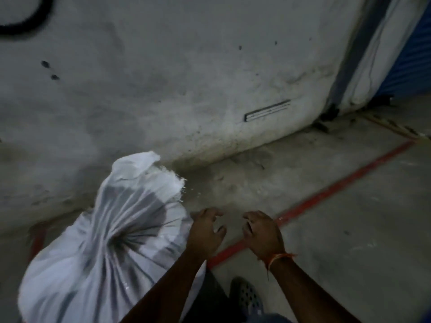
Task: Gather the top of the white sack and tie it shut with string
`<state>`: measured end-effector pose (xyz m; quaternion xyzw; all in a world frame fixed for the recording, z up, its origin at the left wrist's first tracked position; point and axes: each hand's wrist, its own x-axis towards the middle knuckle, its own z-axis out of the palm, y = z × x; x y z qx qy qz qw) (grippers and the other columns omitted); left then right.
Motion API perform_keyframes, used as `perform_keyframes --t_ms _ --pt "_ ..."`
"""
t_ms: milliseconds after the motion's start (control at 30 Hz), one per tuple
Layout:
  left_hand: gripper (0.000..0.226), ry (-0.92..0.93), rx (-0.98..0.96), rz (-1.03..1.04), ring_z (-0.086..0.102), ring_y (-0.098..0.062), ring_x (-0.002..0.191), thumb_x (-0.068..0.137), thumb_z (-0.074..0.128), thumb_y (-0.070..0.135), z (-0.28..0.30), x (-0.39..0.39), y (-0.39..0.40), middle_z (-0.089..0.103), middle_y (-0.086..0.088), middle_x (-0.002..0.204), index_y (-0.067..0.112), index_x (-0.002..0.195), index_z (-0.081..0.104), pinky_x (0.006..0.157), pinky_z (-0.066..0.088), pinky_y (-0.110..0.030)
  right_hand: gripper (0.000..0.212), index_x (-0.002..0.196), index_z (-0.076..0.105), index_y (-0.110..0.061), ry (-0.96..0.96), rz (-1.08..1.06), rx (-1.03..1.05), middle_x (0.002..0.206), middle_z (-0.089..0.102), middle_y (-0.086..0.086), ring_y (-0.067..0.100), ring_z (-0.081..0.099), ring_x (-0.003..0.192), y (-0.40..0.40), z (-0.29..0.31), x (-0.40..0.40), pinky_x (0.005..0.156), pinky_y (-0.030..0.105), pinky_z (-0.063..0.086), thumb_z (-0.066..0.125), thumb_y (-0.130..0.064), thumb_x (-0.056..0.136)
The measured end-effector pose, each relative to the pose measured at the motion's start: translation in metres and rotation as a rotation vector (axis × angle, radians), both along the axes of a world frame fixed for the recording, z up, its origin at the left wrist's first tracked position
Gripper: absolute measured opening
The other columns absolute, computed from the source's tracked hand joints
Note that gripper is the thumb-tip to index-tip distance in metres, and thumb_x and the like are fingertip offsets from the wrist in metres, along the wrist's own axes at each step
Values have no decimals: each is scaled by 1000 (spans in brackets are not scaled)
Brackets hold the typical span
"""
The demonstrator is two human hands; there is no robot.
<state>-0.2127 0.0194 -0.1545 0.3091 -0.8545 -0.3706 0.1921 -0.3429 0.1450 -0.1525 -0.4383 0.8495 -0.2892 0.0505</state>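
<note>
The white sack (93,264) stands at the lower left, full and bulging. Its top is gathered into a pinched neck (119,241), and the loose frayed mouth (144,176) flares up above it. I cannot make out any string in this dim, blurred frame. My left hand (205,231) hovers just right of the sack's shoulder, fingers curled and apart, with nothing visible in it. My right hand (261,231) is further right over the floor, fingers loosely bent, also holding nothing I can see. An orange thread band circles my right wrist.
A stained grey wall (186,78) rises behind the sack. Concrete floor (338,229) with a red painted line (326,197) runs diagonally to the right. A blue shutter (410,54) is at the far right. My shoe (247,297) shows at the bottom.
</note>
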Motion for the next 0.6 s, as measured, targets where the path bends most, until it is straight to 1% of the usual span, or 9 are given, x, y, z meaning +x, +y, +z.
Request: perform_keyframes --t_ms 100,167,233,267,333,400,467,533,600 --pt "54 -60 126 -48 63 -14 97 67 53 51 -41 -49 9 60 7 107 22 111 63 86 53 -30 34 115 71 -8 -16 -81 62 111 71 14 32 66 104 22 -48 -37 94 38 54 58 -14 84" --pt "59 -153 252 -95 64 -17 100 64 53 58 -75 -79 10 60 6 108 24 111 61 90 55 -36 36 112 71 -9 -23 -127 106 108 73 13 33 67 102 34 -85 -57 92 40 56 58 -16 80" --pt "40 -249 313 -143 65 -25 102 72 62 43 -124 -104 9 65 -4 111 27 108 60 91 55 -45 40 113 71 -11 -92 -195 157 106 72 11 33 67 101 45 -125 -74 91 40 56 56 -21 78" --pt "34 -298 288 -168 65 -26 104 75 63 35 -149 -114 10 66 -5 112 27 108 60 92 54 -45 43 115 71 -11 -136 -226 186 107 72 12 33 66 103 50 -145 -82 92 40 55 56 -22 77" --pt "33 -350 266 -195 64 -24 108 77 61 26 -193 -132 12 67 -2 115 27 110 61 96 51 -38 49 121 68 -11 -193 -268 246 110 71 14 35 64 107 59 -184 -96 95 40 52 59 -24 75" --pt "35 -389 288 -232 63 -21 110 83 64 23 -220 -147 16 66 0 118 24 117 62 93 50 -30 55 130 61 -10 -246 -286 333 118 67 16 36 59 113 64 -219 -108 99 39 48 64 -25 77" --pt "40 -424 310 -257 63 -26 112 88 63 24 -245 -158 18 66 -7 122 16 128 60 91 46 -28 62 139 52 -12 -294 -290 414 126 59 16 36 52 120 66 -253 -119 102 38 44 67 -25 80" --pt "51 -371 426 -330 61 -32 116 88 59 24 -265 -163 21 64 -15 126 4 134 55 95 43 -24 68 145 44 -17 -325 -287 511 133 51 16 36 47 124 64 -286 -129 104 38 41 67 -29 83" --pt "53 -379 403 -382 62 -25 112 83 65 32 -277 -164 22 66 -8 121 1 126 62 92 42 -13 71 150 37 -21 -350 -261 594 136 47 15 36 46 124 60 -316 -138 105 38 40 64 -35 85"
